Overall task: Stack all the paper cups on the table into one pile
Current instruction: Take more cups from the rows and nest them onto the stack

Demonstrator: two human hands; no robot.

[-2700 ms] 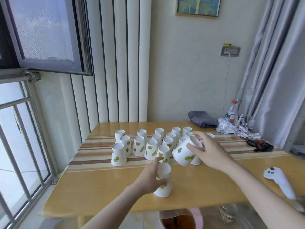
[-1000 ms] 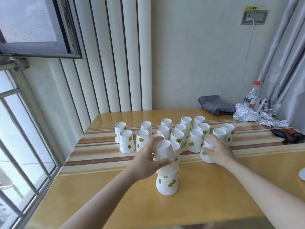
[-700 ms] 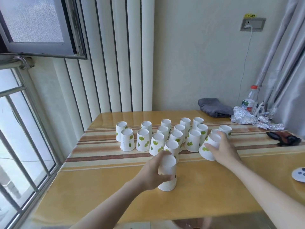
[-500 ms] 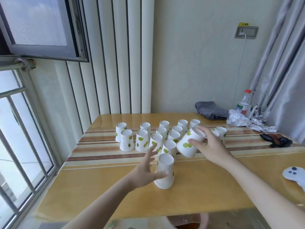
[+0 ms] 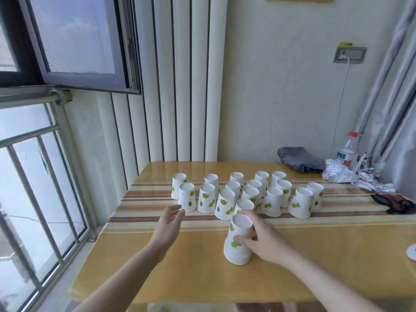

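Observation:
Several upside-down white paper cups with green leaf prints stand in rows across the striped middle of the table [image 5: 157, 262]. Nearer to me stands a short pile of nested cups [image 5: 238, 243], also upside down. My right hand [image 5: 263, 239] wraps around the pile's top cup from the right side. My left hand [image 5: 168, 224] hovers open, fingers apart, just in front of the front-left cup [image 5: 187, 197] and holds nothing.
A grey folded cloth [image 5: 299, 159], a plastic bottle [image 5: 346, 152] and crumpled foil [image 5: 351, 177] lie at the far right. A dark object [image 5: 396, 203] rests near the right edge. A window with bars runs along the left.
My right hand carried a cup from the rows and set it down over the pile. My left hand let go of the pile and moved left toward the front-left cup.

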